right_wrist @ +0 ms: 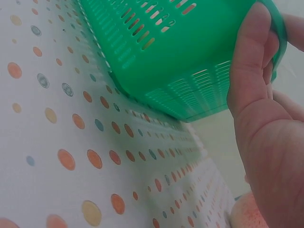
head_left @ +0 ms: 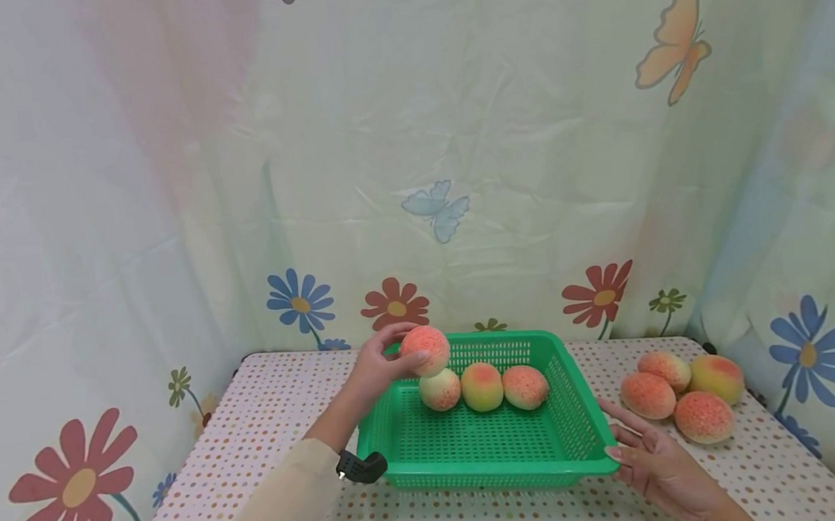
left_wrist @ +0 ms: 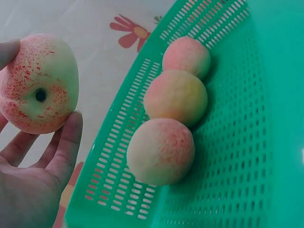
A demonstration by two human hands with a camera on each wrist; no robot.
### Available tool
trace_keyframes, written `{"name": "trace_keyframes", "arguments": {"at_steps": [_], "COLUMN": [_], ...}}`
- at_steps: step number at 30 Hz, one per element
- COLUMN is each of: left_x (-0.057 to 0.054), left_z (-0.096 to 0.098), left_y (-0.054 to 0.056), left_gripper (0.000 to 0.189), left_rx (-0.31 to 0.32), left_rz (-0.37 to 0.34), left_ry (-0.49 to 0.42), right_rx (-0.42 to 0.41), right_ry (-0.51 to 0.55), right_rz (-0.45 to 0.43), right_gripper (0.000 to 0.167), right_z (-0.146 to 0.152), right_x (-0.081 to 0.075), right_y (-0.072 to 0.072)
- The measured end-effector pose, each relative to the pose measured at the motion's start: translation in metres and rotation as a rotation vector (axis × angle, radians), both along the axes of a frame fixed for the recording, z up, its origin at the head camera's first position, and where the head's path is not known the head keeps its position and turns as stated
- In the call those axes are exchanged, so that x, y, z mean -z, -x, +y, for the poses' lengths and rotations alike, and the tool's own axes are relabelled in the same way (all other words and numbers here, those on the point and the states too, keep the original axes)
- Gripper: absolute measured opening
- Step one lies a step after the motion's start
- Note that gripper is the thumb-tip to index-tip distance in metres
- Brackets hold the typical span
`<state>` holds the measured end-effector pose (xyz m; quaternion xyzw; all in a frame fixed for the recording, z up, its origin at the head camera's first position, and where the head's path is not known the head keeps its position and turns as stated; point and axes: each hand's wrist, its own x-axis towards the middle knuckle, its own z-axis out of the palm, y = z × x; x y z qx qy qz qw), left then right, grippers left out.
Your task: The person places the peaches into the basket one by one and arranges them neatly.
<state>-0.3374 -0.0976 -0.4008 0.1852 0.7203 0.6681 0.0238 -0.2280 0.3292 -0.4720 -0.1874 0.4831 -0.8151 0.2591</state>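
My left hand [head_left: 385, 365] holds a speckled pink peach [head_left: 427, 350] between thumb and fingers, raised above the back left of the green basket [head_left: 478, 474]. In the left wrist view, the dark stem hole of this peach [left_wrist: 40, 95] faces the camera. Three more peaches sit in a row inside the basket: a pale one [head_left: 440, 390], a yellow-red one [head_left: 482, 387] and a pinkish one [head_left: 526, 387]. At the basket's front right corner, my right hand [head_left: 650, 463] pinches the rim, thumb [right_wrist: 254, 33] on the near side and fingers partly hidden beyond it.
Several peaches [head_left: 704, 417] lie grouped on the dotted tablecloth [head_left: 255, 437], right of the basket. A black strap device [head_left: 361, 466] sits on the left wrist. Behind the table hangs a curtain [head_left: 480, 125] printed with flowers and butterflies.
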Motion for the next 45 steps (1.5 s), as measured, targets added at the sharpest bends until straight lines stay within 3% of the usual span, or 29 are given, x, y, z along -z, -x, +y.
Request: {"name": "trace_keyframes", "arguments": {"at_steps": [15, 26, 39, 45], "left_x": [0.009, 0.011, 0.011, 0.012], "left_z": [0.026, 0.043, 0.06, 0.069], "left_y": [0.016, 0.023, 0.023, 0.022], "left_gripper": [0.054, 0.057, 0.055, 0.053], "left_rx": [0.052, 0.074, 0.088, 0.101], "left_rz": [-0.057, -0.097, -0.139, -0.144], "left_ry": [-0.112, -0.092, -0.075, -0.049], "right_rx": [0.035, 0.02, 0.011, 0.057], "right_ry": [-0.035, -0.017, -0.006, -0.04], "right_rz": [0.0, 0.007, -0.005, -0.029], "right_gripper": [0.064, 0.065, 0.065, 0.063], "right_z": [0.001, 0.0, 0.0, 0.001], "right_x": [0.002, 0.002, 0.001, 0.0], "right_y": [0.0, 0.001, 0.001, -0.001]}}
